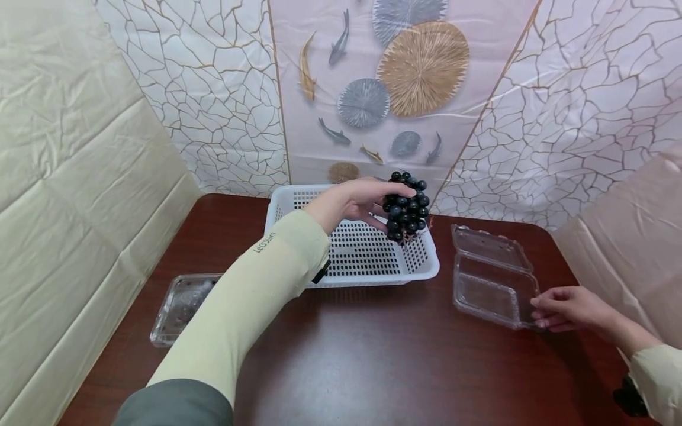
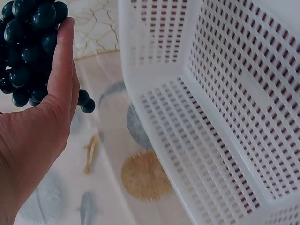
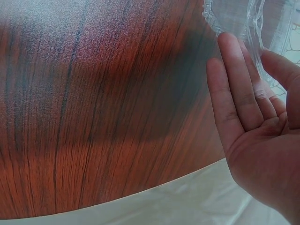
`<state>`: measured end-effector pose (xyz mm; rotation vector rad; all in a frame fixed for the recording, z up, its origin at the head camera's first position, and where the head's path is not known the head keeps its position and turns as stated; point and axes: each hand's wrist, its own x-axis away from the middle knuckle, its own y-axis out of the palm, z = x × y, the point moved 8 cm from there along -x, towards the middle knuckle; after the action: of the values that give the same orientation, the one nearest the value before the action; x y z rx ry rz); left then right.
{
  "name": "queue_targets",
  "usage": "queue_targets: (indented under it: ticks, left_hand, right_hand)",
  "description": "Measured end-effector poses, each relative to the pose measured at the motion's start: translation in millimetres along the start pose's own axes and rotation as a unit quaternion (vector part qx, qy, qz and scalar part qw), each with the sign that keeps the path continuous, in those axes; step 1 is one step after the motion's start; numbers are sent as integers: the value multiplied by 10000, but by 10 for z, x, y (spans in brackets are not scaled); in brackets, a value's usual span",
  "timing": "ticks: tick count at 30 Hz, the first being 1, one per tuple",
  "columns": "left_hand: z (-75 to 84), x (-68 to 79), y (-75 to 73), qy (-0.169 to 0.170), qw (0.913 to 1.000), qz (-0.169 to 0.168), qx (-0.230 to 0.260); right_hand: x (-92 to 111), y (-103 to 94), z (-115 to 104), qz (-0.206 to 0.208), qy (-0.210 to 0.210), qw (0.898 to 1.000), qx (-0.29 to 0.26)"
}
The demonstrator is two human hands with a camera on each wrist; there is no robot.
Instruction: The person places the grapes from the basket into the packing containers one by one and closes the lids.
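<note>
My left hand point(image 1: 367, 201) grips a bunch of dark grapes point(image 1: 406, 208) above the right part of a white perforated basket point(image 1: 351, 278). In the left wrist view the thumb lies along the side of the grapes point(image 2: 30, 51), with the basket point(image 2: 159, 122) apart from them. Over at the right, my right hand point(image 1: 572, 309) pinches the near right corner of a clear plastic clamshell box point(image 1: 487, 293), whose lid stands raised at the back. The right wrist view shows the rim of that box point(image 3: 255, 28) between thumb and fingers.
Another clear plastic box point(image 1: 183, 305) lies on the left of the dark wooden table point(image 1: 373, 355), partly behind the left sleeve. A patterned cloth wall point(image 1: 224, 89) rises behind the basket, and pale cloth point(image 1: 64, 207) borders the left side.
</note>
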<state>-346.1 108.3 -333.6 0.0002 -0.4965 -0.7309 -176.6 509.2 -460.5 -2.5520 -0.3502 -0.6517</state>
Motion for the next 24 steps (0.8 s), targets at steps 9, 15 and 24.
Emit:
queue_targets:
  ticks: [9,15,24]
  left_hand:
    - [-37,-160,344,46,9998,-173,-1]
    - [-45,-248,554,17,9997,-243,-35]
    - [-78,-398,816,-23,9974,-300,-661]
  right_hand:
    - [11,3,-14,91,-8,9999,131]
    - [13,2,-18,112,-15,9997,197]
    - [21,-7,-4,112,-7,9998,183]
